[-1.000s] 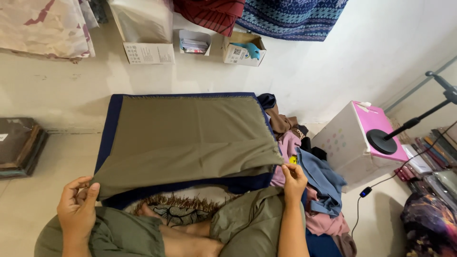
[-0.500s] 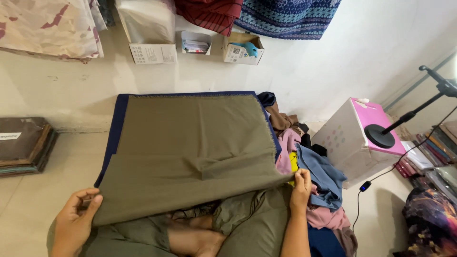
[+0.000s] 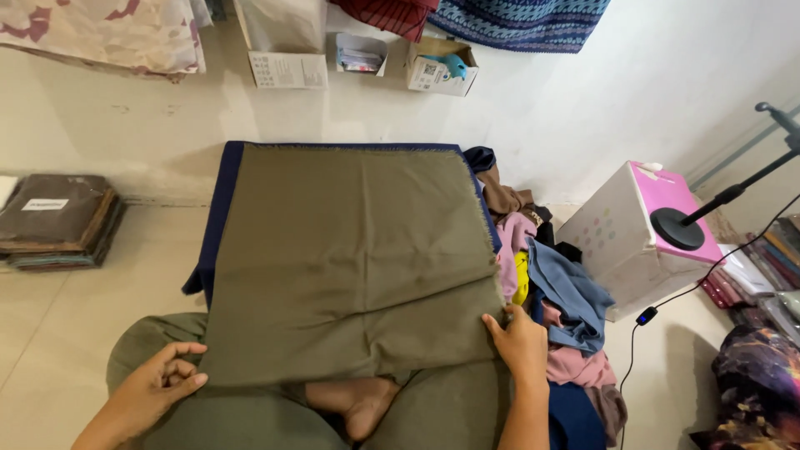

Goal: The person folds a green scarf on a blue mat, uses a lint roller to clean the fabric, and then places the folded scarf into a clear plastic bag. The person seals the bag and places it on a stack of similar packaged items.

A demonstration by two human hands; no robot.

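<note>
Nearest the camera, the person sits cross-legged on the floor [image 3: 75, 333], a bare foot [image 3: 354, 402] showing between olive-clad knees. The left hand [image 3: 158, 385] lies at the near left corner of the olive-green cloth [image 3: 350, 258], fingers loosely curled and touching its edge — whether they actually pinch the fabric cannot be told. The right hand [image 3: 517, 337] rests at the near right corner, fingers together on the cloth's edge; a firm grip cannot be made out there either. The cloth lies spread flat, its near edge over the person's lap and the rest covering a navy-blue cloth [image 3: 218, 217] whose border shows along the left and far sides.

Just right of it sits a heap of clothes [image 3: 558, 300] — blue, pink, yellow, brown. Beyond that stands a white box with a pink lid [image 3: 642, 233], a black stand base on top. To the left lies a stack of dark folded fabric [image 3: 58, 221]. Against the far wall [image 3: 583, 92] stand small cardboard boxes [image 3: 437, 67].
</note>
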